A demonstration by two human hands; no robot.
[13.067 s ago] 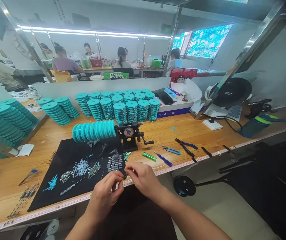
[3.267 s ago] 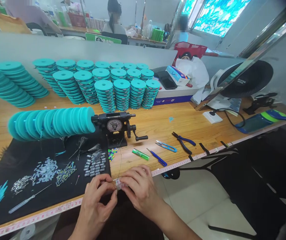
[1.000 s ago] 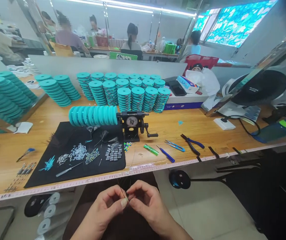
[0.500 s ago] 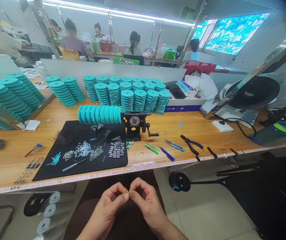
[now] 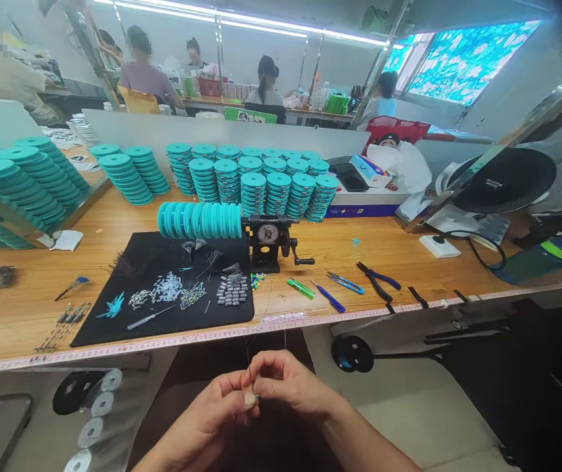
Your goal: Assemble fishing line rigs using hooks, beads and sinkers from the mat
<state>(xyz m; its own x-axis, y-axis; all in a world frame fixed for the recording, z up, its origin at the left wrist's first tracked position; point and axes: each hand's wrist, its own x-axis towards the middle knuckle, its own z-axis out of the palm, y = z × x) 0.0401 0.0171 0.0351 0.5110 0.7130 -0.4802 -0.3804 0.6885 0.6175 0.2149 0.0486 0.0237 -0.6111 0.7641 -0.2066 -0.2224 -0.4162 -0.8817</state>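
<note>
Below the table's front edge, my left hand (image 5: 224,405) and my right hand (image 5: 291,385) meet, fingertips pinched together. Between them runs a thin dark line (image 5: 250,364), gripped by both hands. A tiny pale piece shows at the fingertips, too small to name. On the table above lies a black mat (image 5: 173,324) with grey cylindrical weights (image 5: 232,292), small clear pieces (image 5: 168,286), small metal pieces (image 5: 193,294), turquoise strips (image 5: 112,306) and a thin pointed tool (image 5: 150,317). Behind it stands a hand-cranked winder (image 5: 267,242) carrying a row of turquoise spools (image 5: 200,220).
Stacks of turquoise spools (image 5: 261,190) line the back of the table. To the right lie a green tube (image 5: 300,288), a blue-handled tool (image 5: 330,297), blue snips (image 5: 346,282) and pliers (image 5: 379,282). A measuring tape (image 5: 183,337) edges the table. Several people sit beyond.
My right hand has turned, its fingers now lying above and across my left fingertips. Both hands are slightly lower, and more of the dark line shows. The view has shifted slightly.
</note>
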